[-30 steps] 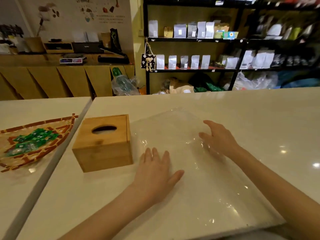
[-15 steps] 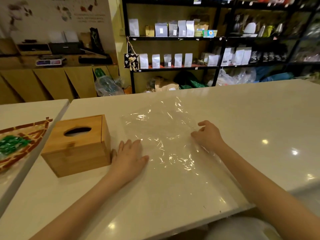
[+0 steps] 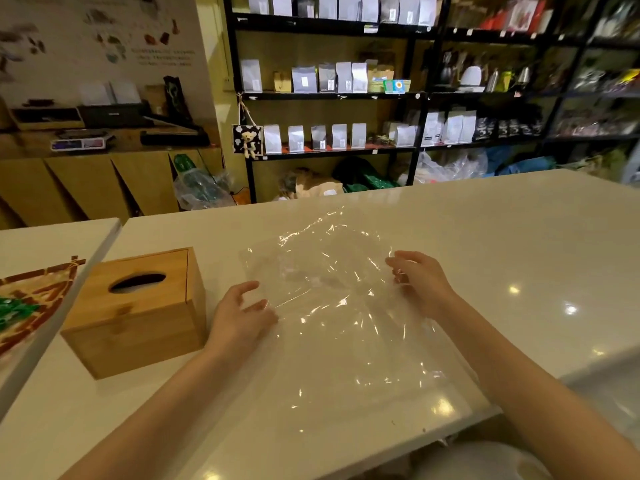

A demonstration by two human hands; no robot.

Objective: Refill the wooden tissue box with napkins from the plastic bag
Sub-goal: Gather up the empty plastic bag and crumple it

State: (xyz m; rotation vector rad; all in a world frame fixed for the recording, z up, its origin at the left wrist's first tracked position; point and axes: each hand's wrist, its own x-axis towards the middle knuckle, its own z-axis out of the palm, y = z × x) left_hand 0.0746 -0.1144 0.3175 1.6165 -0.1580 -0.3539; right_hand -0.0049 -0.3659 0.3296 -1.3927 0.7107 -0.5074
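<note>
A clear plastic bag (image 3: pixel 332 292) lies crumpled on the white counter, its far part lifted and wrinkled. I see no napkins in it. My left hand (image 3: pixel 242 315) pinches the bag's left edge with curled fingers. My right hand (image 3: pixel 419 280) grips the bag's right edge. The wooden tissue box (image 3: pixel 138 310) stands just left of my left hand, closed, with a dark oval slot on top.
A woven tray (image 3: pixel 38 296) with green wrapped sweets sits on the neighbouring counter at the left. The counter's front edge (image 3: pixel 433 434) runs close to me. Shelves with pouches stand behind the counter.
Both hands went from lying flat on the bag to curling and gripping its edges. The bag has wrinkled and risen at the far end.
</note>
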